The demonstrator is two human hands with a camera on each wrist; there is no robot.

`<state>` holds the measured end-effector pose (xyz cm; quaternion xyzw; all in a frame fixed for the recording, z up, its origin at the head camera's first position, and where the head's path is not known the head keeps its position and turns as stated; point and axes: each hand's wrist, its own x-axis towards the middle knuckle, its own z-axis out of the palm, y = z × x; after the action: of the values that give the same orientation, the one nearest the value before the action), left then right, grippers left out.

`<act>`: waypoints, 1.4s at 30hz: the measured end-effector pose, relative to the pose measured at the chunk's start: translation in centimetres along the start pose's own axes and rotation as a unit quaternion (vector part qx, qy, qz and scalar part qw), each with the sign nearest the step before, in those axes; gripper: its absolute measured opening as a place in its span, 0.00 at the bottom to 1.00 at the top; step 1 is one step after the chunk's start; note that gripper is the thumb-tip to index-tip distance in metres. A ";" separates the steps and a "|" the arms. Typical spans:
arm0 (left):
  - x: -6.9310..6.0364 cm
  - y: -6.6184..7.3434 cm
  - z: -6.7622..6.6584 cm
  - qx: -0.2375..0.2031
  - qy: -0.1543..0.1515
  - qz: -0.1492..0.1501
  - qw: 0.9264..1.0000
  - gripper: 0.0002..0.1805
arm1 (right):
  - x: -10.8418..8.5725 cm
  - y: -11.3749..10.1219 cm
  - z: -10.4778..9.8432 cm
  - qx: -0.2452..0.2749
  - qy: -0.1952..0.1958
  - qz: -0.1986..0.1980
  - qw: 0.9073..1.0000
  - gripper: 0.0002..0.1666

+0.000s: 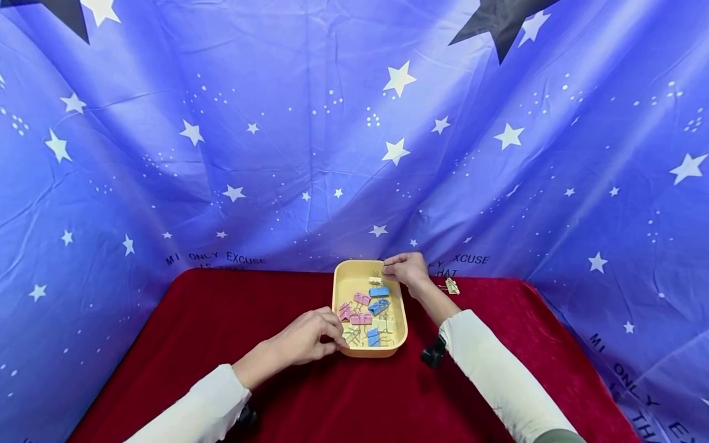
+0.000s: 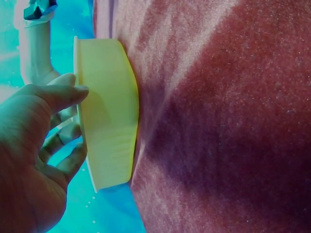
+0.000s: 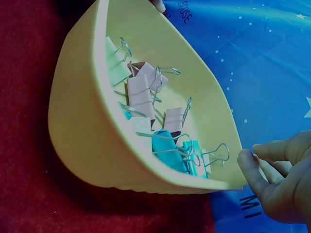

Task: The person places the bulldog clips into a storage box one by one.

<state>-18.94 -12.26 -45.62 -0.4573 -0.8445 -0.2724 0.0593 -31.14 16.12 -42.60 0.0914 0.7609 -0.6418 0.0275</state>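
Note:
A yellow plastic tray (image 1: 373, 353) sits on the red cloth, with pink binder clips (image 1: 361, 319), blue binder clips (image 1: 379, 292) and pale yellow ones lying loose inside. At its near left corner my left hand (image 1: 310, 336) pinches the rim; the left wrist view shows the thumb (image 2: 68, 96) against the outer wall and the other fingers over the edge. My right hand (image 1: 408, 271) is at the far right corner, fingertips together on the rim. In the right wrist view, that hand (image 3: 286, 170) partly leaves the picture.
One pale yellow binder clip (image 1: 452, 286) lies on the cloth right of the tray, beyond the right forearm. Red velvety cloth (image 1: 249, 295) covers the table. A blue star-printed curtain (image 1: 310, 135) hangs close behind the table's far edge and along both sides.

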 end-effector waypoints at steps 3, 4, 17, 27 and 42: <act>0.1 0.0 0.0 0.001 -0.002 0.000 1.000 0.13 | -0.3 0.3 -0.5 0.002 0.003 0.000 1.000 0.19; 0.1 0.1 0.0 0.001 -0.003 0.000 1.000 0.13 | -0.4 0.3 -0.8 0.004 0.002 -0.001 1.000 0.19; 0.0 0.0 0.1 0.004 0.003 0.003 1.000 0.11 | -1.6 0.5 -5.5 -0.074 0.025 -0.048 0.996 0.20; 0.0 0.1 0.1 0.003 0.006 0.001 1.000 0.11 | -1.7 1.1 -11.0 -0.055 0.032 -0.011 0.998 0.25; 0.0 0.2 0.0 0.004 0.003 -0.004 1.000 0.11 | 0.1 3.6 -14.2 -0.027 0.100 0.033 0.994 0.11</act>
<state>-18.78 -12.17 -45.57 -0.4523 -0.8475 -0.2704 0.0630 -29.51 30.67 -43.61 0.1795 0.7731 -0.6078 -0.0246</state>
